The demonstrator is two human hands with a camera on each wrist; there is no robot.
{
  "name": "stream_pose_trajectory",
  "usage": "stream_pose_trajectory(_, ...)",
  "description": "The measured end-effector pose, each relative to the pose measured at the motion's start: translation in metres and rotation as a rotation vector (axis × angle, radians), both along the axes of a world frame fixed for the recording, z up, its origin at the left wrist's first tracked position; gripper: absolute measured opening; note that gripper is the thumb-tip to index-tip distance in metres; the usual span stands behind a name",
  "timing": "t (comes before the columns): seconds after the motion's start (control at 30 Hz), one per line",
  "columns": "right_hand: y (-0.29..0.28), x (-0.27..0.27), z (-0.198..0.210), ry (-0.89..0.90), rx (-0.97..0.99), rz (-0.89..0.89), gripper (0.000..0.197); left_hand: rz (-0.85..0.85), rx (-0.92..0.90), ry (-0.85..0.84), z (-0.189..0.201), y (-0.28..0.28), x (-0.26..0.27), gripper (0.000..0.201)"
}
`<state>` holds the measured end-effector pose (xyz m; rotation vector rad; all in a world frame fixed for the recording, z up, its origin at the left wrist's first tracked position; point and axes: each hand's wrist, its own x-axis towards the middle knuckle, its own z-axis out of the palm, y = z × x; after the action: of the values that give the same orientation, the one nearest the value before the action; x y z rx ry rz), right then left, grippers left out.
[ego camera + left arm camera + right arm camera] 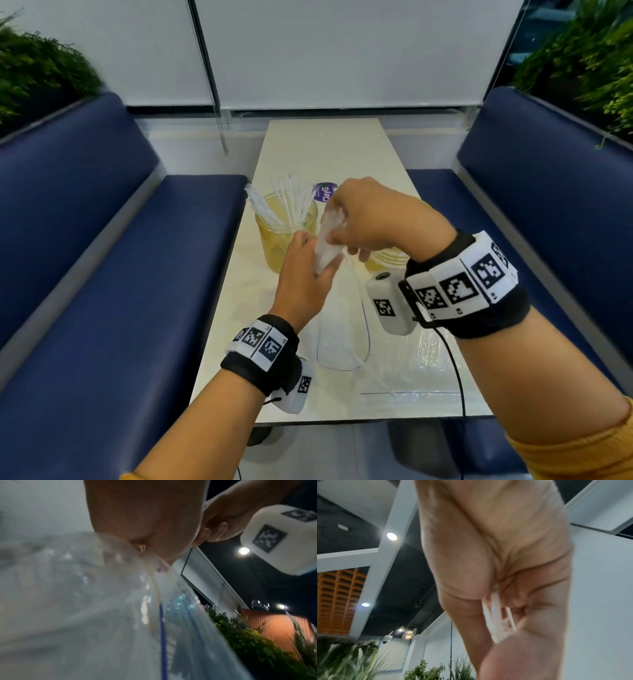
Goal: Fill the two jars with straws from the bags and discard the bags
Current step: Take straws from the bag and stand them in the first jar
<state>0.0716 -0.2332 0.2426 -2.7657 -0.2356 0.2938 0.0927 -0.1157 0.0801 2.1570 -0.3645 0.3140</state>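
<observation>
A clear plastic bag (327, 245) of white straws is held upright over the table between both hands. My left hand (306, 270) grips its lower part, and the loose, purple-edged end trails onto the table. In the left wrist view the bag (102, 615) hangs from my left hand (150, 543). My right hand (359, 219) grips the top of the bundle. The right wrist view shows my right hand (518, 609) pinching a few straws (498, 619). A glass jar (286, 233) with several straws stands to the left. A second jar (388, 257) is mostly hidden behind my right wrist.
The narrow white table (325, 147) runs between two blue benches (113, 281). Another clear bag (414, 370) lies flat at the near right. A purple round sticker (325, 192) lies behind the jars. Plants stand behind both bench backs.
</observation>
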Motion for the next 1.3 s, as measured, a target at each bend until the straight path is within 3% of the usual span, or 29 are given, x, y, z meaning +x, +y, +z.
stream_pose_trajectory(0.1,-0.005,0.004,-0.010,-0.065,0.411,-0.038,0.058,0.021,-0.144,0.045,0.003,0.003,0.007,0.034)
stream_pose_trajectory(0.2,-0.003,0.015,-0.035,-0.174,0.487,-0.048,0.074,-0.027,-0.241,0.046,0.010,0.007,0.009,0.043)
stream_pose_trajectory(0.3,0.009,0.027,-0.067,-0.227,0.444,0.009,0.065,-0.029,-0.263,0.031,0.020,0.009,0.007,0.042)
stream_pose_trajectory(0.4,0.022,0.032,-0.092,-0.220,0.595,0.059,0.030,-0.026,-0.318,0.019,0.023,0.012,0.004,0.040)
stream_pose_trajectory(0.47,0.028,0.032,-0.095,-0.252,0.613,0.102,0.021,-0.015,-0.337,0.052,0.022,0.017,0.003,0.043)
stream_pose_trajectory(0.57,0.035,0.035,-0.089,-0.260,0.658,0.110,0.029,-0.003,-0.295,0.097,0.016,0.025,0.006,0.053)
stream_pose_trajectory(0.63,0.037,0.037,-0.076,-0.250,0.692,0.112,0.035,0.031,-0.241,0.105,0.012,0.030,0.007,0.050)
stream_pose_trajectory(0.87,0.035,0.034,0.012,-0.320,0.872,0.214,0.045,0.111,-0.213,0.200,0.011,0.047,0.007,0.054)
stream_pose_trajectory(1.03,0.024,0.046,0.061,-0.343,1.098,0.278,0.024,0.130,-0.283,0.186,0.014,0.054,0.005,0.055)
stream_pose_trajectory(1.17,0.021,0.085,0.064,-0.459,1.143,0.194,0.025,0.132,-0.264,0.169,0.013,0.062,0.004,0.054)
stream_pose_trajectory(1.3,0.038,0.148,0.017,-0.481,1.066,0.040,0.034,0.137,-0.257,0.169,0.014,0.068,0.003,0.051)
